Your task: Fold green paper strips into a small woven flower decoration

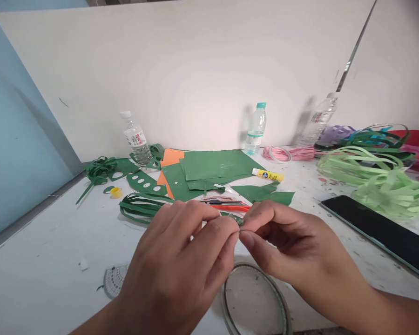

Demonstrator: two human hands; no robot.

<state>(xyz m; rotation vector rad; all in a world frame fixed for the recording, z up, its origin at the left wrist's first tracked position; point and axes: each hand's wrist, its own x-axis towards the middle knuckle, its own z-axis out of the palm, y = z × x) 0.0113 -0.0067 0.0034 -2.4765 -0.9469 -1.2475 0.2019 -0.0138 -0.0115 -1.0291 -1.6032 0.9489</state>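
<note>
My left hand (pixel 186 256) and my right hand (pixel 289 242) meet above the table, fingertips almost touching. Each pinches with thumb and forefinger. Whatever lies between the fingertips is tiny and mostly hidden; a bit of dark green shows just behind them. Under my hands lies a ring that looks like a tape roll (pixel 284 304). A clear protractor (pixel 112 281) is partly covered by my left hand. Just beyond the fingers are a craft knife (pixel 223 202) and something with orange-red handles (pixel 230 208), partly hidden. A bundle of dark green paper strips (pixel 136 207) sits beyond my left hand.
Green paper sheets (pixel 219 165) lie at the back over orange paper (pixel 172 157). A glue stick (pixel 268 175), yellow cap (pixel 115 192) and phone (pixel 377 232) rest on the table. Plastic bottles (pixel 137 139) stand by the white panel. Light green paper strips (pixel 377 181) are at right.
</note>
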